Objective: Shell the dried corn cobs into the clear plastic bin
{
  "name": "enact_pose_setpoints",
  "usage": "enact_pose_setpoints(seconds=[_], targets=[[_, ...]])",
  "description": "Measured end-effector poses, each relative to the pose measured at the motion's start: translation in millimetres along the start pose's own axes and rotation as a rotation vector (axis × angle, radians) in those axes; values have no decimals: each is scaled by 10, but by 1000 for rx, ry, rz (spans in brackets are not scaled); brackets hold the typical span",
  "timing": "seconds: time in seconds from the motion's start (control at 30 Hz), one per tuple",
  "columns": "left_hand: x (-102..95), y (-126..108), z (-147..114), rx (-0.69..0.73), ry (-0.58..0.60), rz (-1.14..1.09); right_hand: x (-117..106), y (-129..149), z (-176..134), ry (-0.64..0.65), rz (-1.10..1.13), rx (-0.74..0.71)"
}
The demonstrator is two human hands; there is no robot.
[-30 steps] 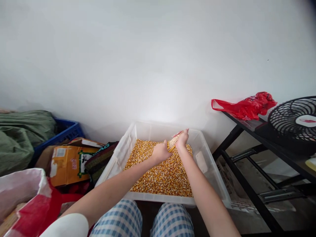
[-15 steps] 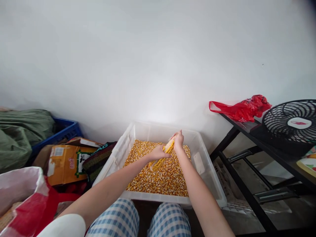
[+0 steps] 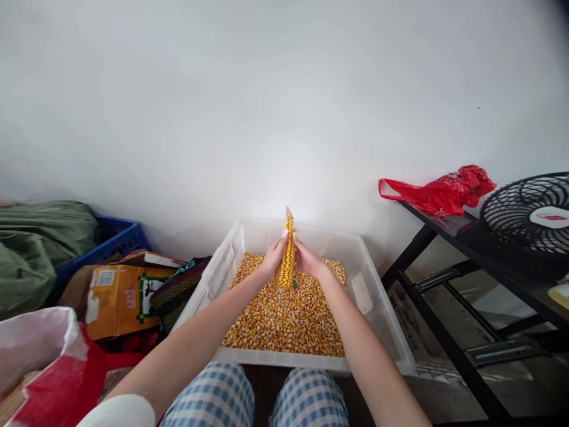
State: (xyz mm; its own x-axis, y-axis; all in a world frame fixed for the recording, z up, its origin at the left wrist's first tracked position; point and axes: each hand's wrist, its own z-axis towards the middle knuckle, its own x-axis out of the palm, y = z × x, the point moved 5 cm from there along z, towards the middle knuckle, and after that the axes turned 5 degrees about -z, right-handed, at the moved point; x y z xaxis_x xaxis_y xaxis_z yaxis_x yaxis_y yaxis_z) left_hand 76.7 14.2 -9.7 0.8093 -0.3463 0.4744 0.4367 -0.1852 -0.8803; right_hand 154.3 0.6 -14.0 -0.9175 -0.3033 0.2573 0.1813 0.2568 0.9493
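Note:
An ear of corn [image 3: 288,256] stands nearly upright over the bin, its yellow kernels facing me and its tip pointing at the wall. My left hand [image 3: 273,258] grips it from the left side. On the other side my right hand [image 3: 308,260] is closed around it, with the fingers partly hidden behind. Beneath both hands, loose yellow and whitish kernels [image 3: 284,326] fill the bottom of a translucent plastic bin [image 3: 377,308]. A small green bit [image 3: 294,284] shows beside the ear's lower end.
A black table [image 3: 448,237] at the right bears a red plastic bag [image 3: 444,193] and a black fan [image 3: 533,213]. Left of the bin are a cardboard box [image 3: 120,299], a mesh bag [image 3: 178,293], a blue crate [image 3: 120,237] and a red-and-white sack [image 3: 62,367]. A white wall rises behind.
The ear has swung from a rightward slant to nearly upright. My right hand has moved left and my left hand forward, so they now face each other across it.

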Motion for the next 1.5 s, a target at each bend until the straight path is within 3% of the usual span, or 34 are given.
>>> enact_pose_setpoints(seconds=[0.1, 0.23, 0.43, 0.57, 1.03, 1.3, 1.5], targets=[[-183, -124, 73, 188, -166, 0, 170, -38, 0, 42, -28, -93], [-349, -288, 147, 295, -232, 247, 284, -114, 18, 70, -71, -129], [-444, -273, 152, 82, -277, 218, 273, -344, 125, -138, -236, -207], [-513, -231, 149, 50, -306, 185, 374, -407, 168, -207, -263, -284], [-493, -193, 152, -37, -208, 154, 547, -400, 58, -258, -116, -302], [-500, -207, 185, -78, -200, -60, 607, -397, 57, -240, -43, -283], [-706, -305, 252, -24, -382, 23, 547, -341, 90, -189, 4, -223]])
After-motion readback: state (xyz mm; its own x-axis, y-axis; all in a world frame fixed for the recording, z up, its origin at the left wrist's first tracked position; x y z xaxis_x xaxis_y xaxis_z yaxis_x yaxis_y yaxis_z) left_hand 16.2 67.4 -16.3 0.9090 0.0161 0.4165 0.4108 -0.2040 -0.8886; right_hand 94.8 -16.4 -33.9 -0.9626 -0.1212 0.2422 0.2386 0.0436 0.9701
